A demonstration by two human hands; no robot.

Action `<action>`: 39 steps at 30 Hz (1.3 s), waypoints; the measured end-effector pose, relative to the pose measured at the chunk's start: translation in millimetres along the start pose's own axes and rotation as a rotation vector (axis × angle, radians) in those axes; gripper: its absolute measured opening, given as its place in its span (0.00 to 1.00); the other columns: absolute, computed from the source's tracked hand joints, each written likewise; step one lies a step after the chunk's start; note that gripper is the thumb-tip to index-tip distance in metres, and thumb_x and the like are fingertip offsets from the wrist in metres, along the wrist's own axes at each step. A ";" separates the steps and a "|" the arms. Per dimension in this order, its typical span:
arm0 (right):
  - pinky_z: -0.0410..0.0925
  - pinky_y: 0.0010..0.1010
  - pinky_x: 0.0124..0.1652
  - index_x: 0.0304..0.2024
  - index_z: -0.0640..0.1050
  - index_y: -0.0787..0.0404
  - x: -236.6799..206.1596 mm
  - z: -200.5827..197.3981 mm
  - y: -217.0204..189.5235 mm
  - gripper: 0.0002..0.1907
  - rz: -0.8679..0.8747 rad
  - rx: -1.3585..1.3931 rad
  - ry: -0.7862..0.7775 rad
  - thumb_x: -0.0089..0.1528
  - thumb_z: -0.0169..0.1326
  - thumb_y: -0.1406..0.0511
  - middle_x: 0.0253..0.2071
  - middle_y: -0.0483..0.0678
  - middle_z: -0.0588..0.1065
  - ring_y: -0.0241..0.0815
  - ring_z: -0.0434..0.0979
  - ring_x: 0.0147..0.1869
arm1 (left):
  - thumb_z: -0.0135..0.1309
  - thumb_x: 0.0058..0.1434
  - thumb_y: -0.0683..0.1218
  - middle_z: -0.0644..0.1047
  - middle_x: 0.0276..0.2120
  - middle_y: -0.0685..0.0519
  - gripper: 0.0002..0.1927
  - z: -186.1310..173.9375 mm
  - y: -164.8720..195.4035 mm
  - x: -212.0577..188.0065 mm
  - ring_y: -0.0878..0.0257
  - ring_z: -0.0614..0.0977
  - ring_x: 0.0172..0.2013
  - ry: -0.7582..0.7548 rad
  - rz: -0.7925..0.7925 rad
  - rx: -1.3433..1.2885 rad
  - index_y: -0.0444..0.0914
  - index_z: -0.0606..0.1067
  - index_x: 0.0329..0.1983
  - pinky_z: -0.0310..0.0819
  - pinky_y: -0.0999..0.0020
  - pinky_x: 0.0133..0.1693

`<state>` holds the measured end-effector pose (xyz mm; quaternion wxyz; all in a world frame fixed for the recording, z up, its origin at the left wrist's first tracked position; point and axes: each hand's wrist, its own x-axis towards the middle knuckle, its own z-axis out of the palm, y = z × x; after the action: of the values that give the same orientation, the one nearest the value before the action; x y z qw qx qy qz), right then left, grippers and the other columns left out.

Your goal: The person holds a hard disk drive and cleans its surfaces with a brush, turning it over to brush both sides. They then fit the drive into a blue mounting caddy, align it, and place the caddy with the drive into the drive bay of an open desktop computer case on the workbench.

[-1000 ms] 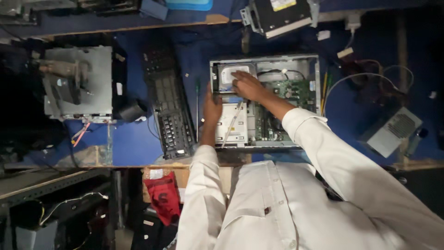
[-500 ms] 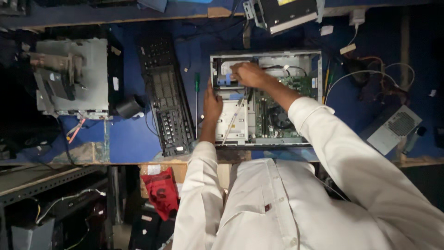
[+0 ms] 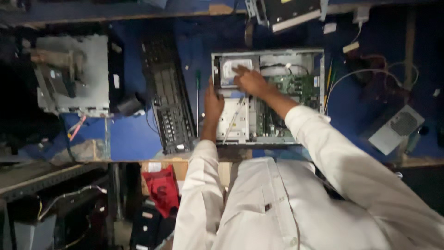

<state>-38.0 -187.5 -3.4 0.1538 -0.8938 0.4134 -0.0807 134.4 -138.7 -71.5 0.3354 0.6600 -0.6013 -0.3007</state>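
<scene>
The open computer case (image 3: 267, 95) lies flat on the blue worktop (image 3: 129, 134), right of its middle, with the silver hard drive (image 3: 236, 68) in its far left corner and the green circuit board (image 3: 296, 88) to the right of that. The right hand (image 3: 250, 81) rests on the near right edge of the drive, fingers (image 3: 239, 70) spread loosely over its top and closed on nothing that can be made out; half a second ago it was just to the right of there, so it has shifted a little left onto the drive. The left hand (image 3: 213, 103) presses against the case's left wall, fingers pointing to the far side, and it has stayed at that spot; whether it grips the wall or only leans on it cannot be told. A green-handled screwdriver (image 3: 198, 92) lies just left of that hand. Further left sits a long black front panel (image 3: 169, 99), and beyond it a second grey metal chassis (image 3: 74, 76). At the far edge is another grey drive unit (image 3: 286, 11); to the right, loose cables (image 3: 370, 76) and a grey power supply box (image 3: 397, 128). Below the near edge of the worktop, a red bag (image 3: 162, 190) shows in a dim room.
</scene>
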 end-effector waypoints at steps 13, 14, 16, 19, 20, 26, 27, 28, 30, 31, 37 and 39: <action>0.63 0.43 0.68 0.45 0.83 0.60 4.8 6.4 1.9 0.13 0.016 -0.030 0.060 0.60 0.55 0.63 0.70 0.53 0.69 0.59 0.68 0.73 | 0.54 0.57 0.37 0.71 0.60 0.34 0.43 4.3 -0.1 3.9 0.36 0.74 0.59 0.026 -0.040 0.007 0.39 0.55 0.77 0.67 0.49 0.60; 0.63 0.44 0.66 0.43 0.82 0.61 6.1 5.1 0.9 0.13 0.025 0.013 0.036 0.60 0.56 0.62 0.69 0.55 0.69 0.61 0.67 0.72 | 0.55 0.58 0.38 0.71 0.60 0.34 0.42 4.4 0.2 4.3 0.37 0.73 0.60 0.033 -0.031 0.004 0.38 0.55 0.76 0.67 0.50 0.61; 0.64 0.46 0.61 0.40 0.82 0.64 7.5 1.9 1.4 0.15 0.045 0.087 0.003 0.60 0.59 0.59 0.66 0.60 0.69 0.64 0.66 0.68 | 0.57 0.58 0.40 0.71 0.62 0.32 0.41 4.4 1.0 6.8 0.36 0.73 0.61 0.066 0.038 -0.035 0.36 0.56 0.75 0.66 0.50 0.62; 0.65 0.46 0.59 0.39 0.83 0.63 3.0 -7.4 6.4 0.13 -0.002 0.157 0.006 0.58 0.59 0.60 0.64 0.58 0.70 0.60 0.69 0.66 | 0.62 0.61 0.49 0.72 0.61 0.31 0.41 2.3 8.0 11.8 0.37 0.75 0.61 0.021 -0.074 -0.039 0.32 0.58 0.72 0.68 0.52 0.61; 0.66 0.45 0.61 0.43 0.82 0.63 -0.7 -9.7 8.9 0.14 0.062 0.218 0.072 0.59 0.60 0.60 0.62 0.57 0.72 0.58 0.70 0.66 | 0.64 0.63 0.54 0.73 0.60 0.32 0.42 0.7 11.3 14.4 0.38 0.76 0.60 -0.008 -0.152 -0.029 0.30 0.58 0.71 0.70 0.53 0.61; 0.69 0.43 0.55 0.45 0.80 0.69 -28.6 -11.6 34.3 0.20 0.534 0.389 0.303 0.56 0.69 0.62 0.50 0.61 0.76 0.59 0.75 0.56 | 0.67 0.50 0.58 0.75 0.56 0.34 0.49 -6.0 35.8 53.5 0.39 0.78 0.55 -0.187 -0.367 0.181 0.34 0.60 0.70 0.71 0.51 0.55; 0.69 0.43 0.52 0.44 0.81 0.68 -28.6 -10.3 37.4 0.20 0.612 0.465 0.213 0.55 0.70 0.61 0.47 0.61 0.77 0.59 0.76 0.53 | 0.68 0.48 0.58 0.76 0.56 0.35 0.49 -6.6 40.2 62.0 0.40 0.78 0.55 -0.223 -0.376 0.205 0.34 0.61 0.69 0.72 0.53 0.56; 0.69 0.44 0.48 0.43 0.81 0.68 -28.4 -7.8 38.4 0.21 0.689 0.549 0.114 0.55 0.71 0.61 0.44 0.61 0.78 0.59 0.77 0.49 | 0.70 0.47 0.58 0.77 0.55 0.35 0.49 -8.1 42.9 67.1 0.41 0.79 0.56 -0.263 -0.395 0.233 0.33 0.63 0.67 0.72 0.55 0.57; 0.73 0.44 0.43 0.43 0.80 0.67 -24.7 -3.9 38.8 0.21 0.870 0.844 0.013 0.55 0.68 0.58 0.40 0.57 0.81 0.55 0.81 0.44 | 0.71 0.45 0.57 0.77 0.55 0.34 0.50 -10.8 48.1 73.6 0.42 0.79 0.56 -0.299 -0.400 0.262 0.32 0.63 0.66 0.72 0.56 0.58; 0.75 0.45 0.41 0.42 0.80 0.66 -22.2 -3.1 38.6 0.21 0.952 0.991 -0.041 0.55 0.66 0.57 0.37 0.55 0.82 0.53 0.83 0.41 | 0.72 0.45 0.56 0.77 0.55 0.33 0.52 -12.5 50.6 75.3 0.41 0.79 0.56 -0.296 -0.387 0.259 0.31 0.61 0.68 0.72 0.56 0.58; 0.72 0.46 0.47 0.46 0.84 0.62 -22.8 -12.1 41.7 0.26 0.742 0.587 -0.062 0.53 0.68 0.52 0.40 0.57 0.82 0.55 0.82 0.44 | 0.69 0.48 0.56 0.77 0.54 0.33 0.56 -14.6 60.5 64.6 0.41 0.80 0.54 -0.296 -0.442 0.266 0.31 0.54 0.73 0.73 0.55 0.56; 0.71 0.45 0.51 0.48 0.82 0.62 -28.7 -12.9 39.0 0.28 0.654 0.507 0.022 0.55 0.68 0.51 0.47 0.58 0.80 0.57 0.80 0.51 | 0.68 0.51 0.56 0.76 0.54 0.32 0.55 -12.0 59.0 54.2 0.39 0.78 0.55 -0.195 -0.348 0.233 0.31 0.53 0.74 0.71 0.53 0.56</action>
<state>-87.9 -192.1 -5.2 0.3822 -0.6483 0.6443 -0.1362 114.3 -194.8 -16.5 0.1403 0.7558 -0.5387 -0.3448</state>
